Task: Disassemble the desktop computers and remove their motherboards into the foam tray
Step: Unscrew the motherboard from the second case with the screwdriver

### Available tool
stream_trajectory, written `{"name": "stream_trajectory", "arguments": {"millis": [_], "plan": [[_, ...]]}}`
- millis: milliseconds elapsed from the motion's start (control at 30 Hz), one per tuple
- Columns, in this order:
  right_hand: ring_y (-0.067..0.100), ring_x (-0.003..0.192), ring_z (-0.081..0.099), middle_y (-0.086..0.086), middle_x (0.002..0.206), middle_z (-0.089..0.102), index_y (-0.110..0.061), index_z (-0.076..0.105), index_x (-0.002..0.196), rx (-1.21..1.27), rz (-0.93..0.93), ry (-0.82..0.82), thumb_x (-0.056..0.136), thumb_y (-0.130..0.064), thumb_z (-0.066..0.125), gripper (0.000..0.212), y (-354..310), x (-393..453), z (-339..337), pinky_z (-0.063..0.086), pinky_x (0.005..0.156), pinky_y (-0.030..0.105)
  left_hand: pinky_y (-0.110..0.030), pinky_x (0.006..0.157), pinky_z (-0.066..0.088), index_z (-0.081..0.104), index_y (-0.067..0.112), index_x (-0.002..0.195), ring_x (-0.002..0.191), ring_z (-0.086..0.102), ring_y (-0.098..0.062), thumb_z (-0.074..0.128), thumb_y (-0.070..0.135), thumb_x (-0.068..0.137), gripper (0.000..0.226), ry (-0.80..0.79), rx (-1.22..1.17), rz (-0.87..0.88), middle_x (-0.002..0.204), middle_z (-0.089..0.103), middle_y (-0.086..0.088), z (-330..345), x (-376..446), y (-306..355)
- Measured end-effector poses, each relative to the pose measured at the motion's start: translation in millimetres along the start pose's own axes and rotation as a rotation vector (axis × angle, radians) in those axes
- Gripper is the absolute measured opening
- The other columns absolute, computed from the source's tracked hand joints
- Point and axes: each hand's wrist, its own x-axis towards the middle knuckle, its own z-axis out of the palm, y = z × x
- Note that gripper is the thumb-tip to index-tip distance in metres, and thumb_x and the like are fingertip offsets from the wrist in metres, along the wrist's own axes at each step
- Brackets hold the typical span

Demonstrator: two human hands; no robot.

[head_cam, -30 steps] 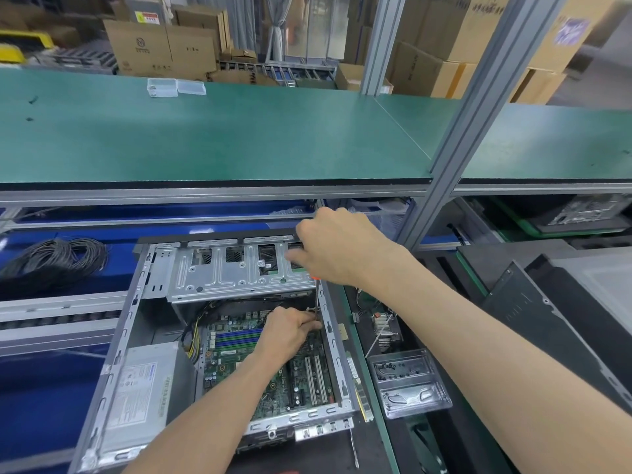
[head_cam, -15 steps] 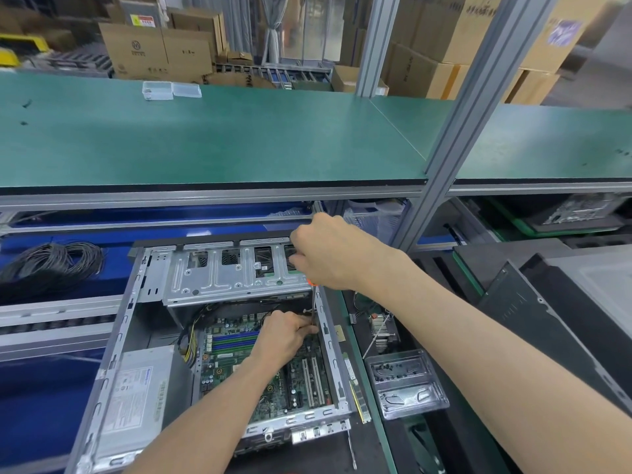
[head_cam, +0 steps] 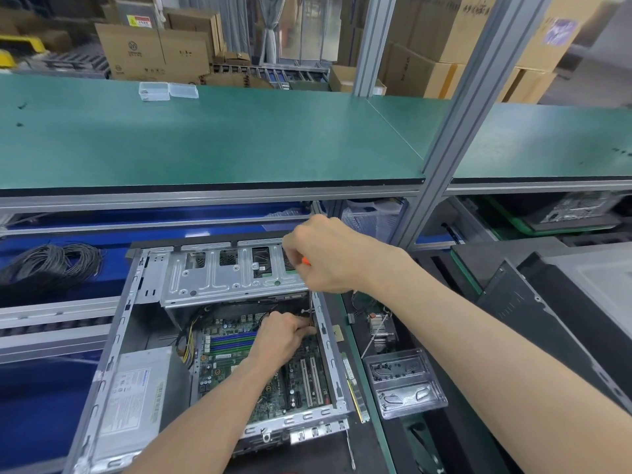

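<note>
- Little has moved: right hand (head_cam: 328, 254) still grips the orange-handled screwdriver (head_cam: 310, 304) at centre frame.
- Left hand (head_cam: 284, 333) fingers pinch together beside its tip over the motherboard (head_cam: 239, 364).
- Keep the shaft upright.

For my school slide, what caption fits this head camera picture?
Right hand drives a screwdriver down into the open computer case while the left hand steadies its tip above the motherboard.

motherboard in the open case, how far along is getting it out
Done: the case is open and loose screws lie in the clear tray. In hand: the right hand drives a screwdriver down at the board's far right corner, the left hand steadying there. Left: the motherboard still sits inside, yellow cables beside it; no foam tray identifiable.
</note>
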Motion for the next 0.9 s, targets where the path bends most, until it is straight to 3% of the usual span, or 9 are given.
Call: {"name": "stream_trajectory", "arguments": {"millis": [100, 167, 267, 333, 433, 567, 667, 733, 900], "plan": [[0.019, 0.083, 0.051, -0.001, 0.096, 0.055, -0.021, 0.061, 0.093, 0.128, -0.051, -0.075, 0.072, -0.008, 0.063, 0.025, 2.3, -4.5, -3.4, 0.040, 0.061, 0.031, -0.034, 0.089, 0.053, 0.079, 0.026, 0.105, 0.106, 0.069, -0.022, 0.065, 0.042, 0.094, 0.024, 0.003, 0.014, 0.012, 0.108, 0.076, 0.000, 0.7, 0.2, -1.1], [0.025, 0.077, 0.050, -0.001, 0.086, 0.047, -0.020, 0.056, 0.090, 0.028, 0.012, 0.041, 0.079, -0.026, 0.066, 0.016, 0.2, -5.5, 0.5, 0.035, 0.056, 0.032, -0.034, 0.088, 0.054, 0.079, 0.025, 0.106, 0.102, 0.070, -0.025, 0.064, 0.043, 0.094, 0.026, 0.001, 0.028, 0.010, 0.105, 0.076, -0.003, 1.3, 0.2, -0.1], [0.030, 0.070, 0.039, 0.000, 0.068, 0.029, -0.015, 0.047, 0.083, -0.151, 0.148, 0.120, 0.099, -0.045, 0.050, 0.034, -2.0, -1.5, 2.9, 0.032, 0.061, 0.037, -0.033, 0.089, 0.055, 0.076, 0.028, 0.112, 0.105, 0.070, -0.025, 0.063, 0.043, 0.095, 0.027, -0.009, 0.037, -0.004, 0.111, 0.075, -0.004, 1.1, 0.3, 1.1], [0.032, 0.072, 0.041, 0.000, 0.069, 0.028, -0.014, 0.042, 0.084, -0.127, 0.119, 0.081, 0.102, -0.032, 0.049, 0.026, -2.3, 2.4, 3.4, 0.035, 0.060, 0.038, -0.034, 0.091, 0.054, 0.076, 0.027, 0.112, 0.106, 0.070, -0.024, 0.063, 0.043, 0.095, 0.027, -0.015, 0.028, -0.007, 0.111, 0.075, -0.004, 0.9, -0.3, 1.5], [0.030, 0.084, 0.055, 0.005, 0.082, 0.053, -0.016, 0.051, 0.084, -0.057, 0.003, -0.010, 0.091, -0.014, 0.055, 0.008, -1.0, 4.7, 3.5, 0.046, 0.065, 0.036, -0.033, 0.094, 0.053, 0.076, 0.025, 0.112, 0.107, 0.069, -0.021, 0.064, 0.045, 0.094, 0.030, -0.020, 0.015, -0.020, 0.113, 0.074, -0.001, 0.5, -0.8, 1.1], [0.019, 0.084, 0.052, -0.004, 0.091, 0.051, -0.022, 0.056, 0.081, 0.087, -0.104, -0.070, 0.073, -0.003, 0.064, 0.023, 1.5, -2.1, -2.8, 0.033, 0.056, 0.026, -0.033, 0.093, 0.053, 0.078, 0.026, 0.110, 0.106, 0.069, -0.020, 0.065, 0.045, 0.093, 0.029, -0.042, 0.001, -0.049, 0.114, 0.074, 0.002, -0.4, -1.8, -0.4], [0.024, 0.074, 0.048, -0.002, 0.083, 0.040, -0.020, 0.051, 0.087, -0.017, -0.045, 0.064, 0.081, -0.030, 0.067, 0.019, 2.4, -6.7, 2.9, 0.034, 0.056, 0.032, -0.036, 0.088, 0.055, 0.077, 0.027, 0.111, 0.098, 0.071, -0.022, 0.064, 0.046, 0.094, 0.029, -0.058, 0.016, -0.050, 0.107, 0.077, -0.001, -0.7, -1.8, 2.3], [0.028, 0.069, 0.041, -0.001, 0.070, 0.031, -0.017, 0.054, 0.090, -0.138, 0.077, 0.139, 0.094, -0.051, 0.053, 0.034, 1.3, -6.7, 4.9, 0.032, 0.059, 0.034, -0.037, 0.084, 0.056, 0.075, 0.028, 0.115, 0.092, 0.071, -0.024, 0.061, 0.047, 0.095, 0.030, -0.100, 0.051, -0.052, 0.103, 0.077, -0.004, -0.3, 0.3, 3.5], [0.034, 0.082, 0.056, 0.004, 0.074, 0.043, -0.011, 0.050, 0.087, -0.088, 0.050, 0.056, 0.097, -0.020, 0.051, 0.013, 1.8, 0.9, 7.1, 0.047, 0.062, 0.039, -0.035, 0.079, 0.054, 0.073, 0.016, 0.111, 0.090, 0.066, -0.031, 0.063, 0.041, 0.095, 0.031, -0.236, 0.184, -0.113, 0.104, 0.070, -0.012, 6.5, 9.2, 5.5]]}}
